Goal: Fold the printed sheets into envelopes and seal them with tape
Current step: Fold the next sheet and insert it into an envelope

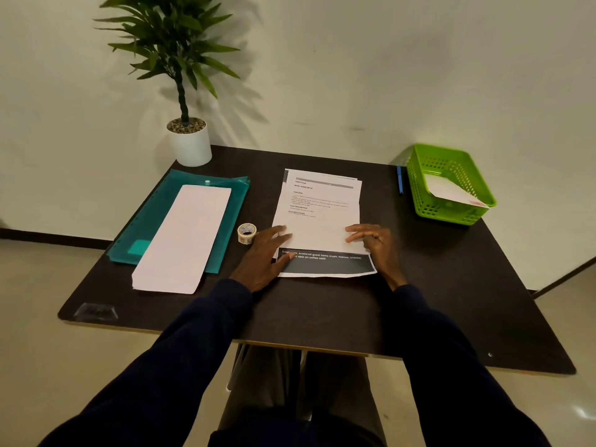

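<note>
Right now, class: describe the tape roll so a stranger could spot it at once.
Start at the dark table. Between the teal folder and the printed sheet sits the tape roll. It is the only small round thing among flat papers.

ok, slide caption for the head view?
Pressing printed white paper sheets on dark table with left hand and right hand; small tape roll nearby.

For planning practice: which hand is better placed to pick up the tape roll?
Probably the left hand: the tape roll sits beside it; the right hand rests at the printed sheet's opposite edge.
</note>
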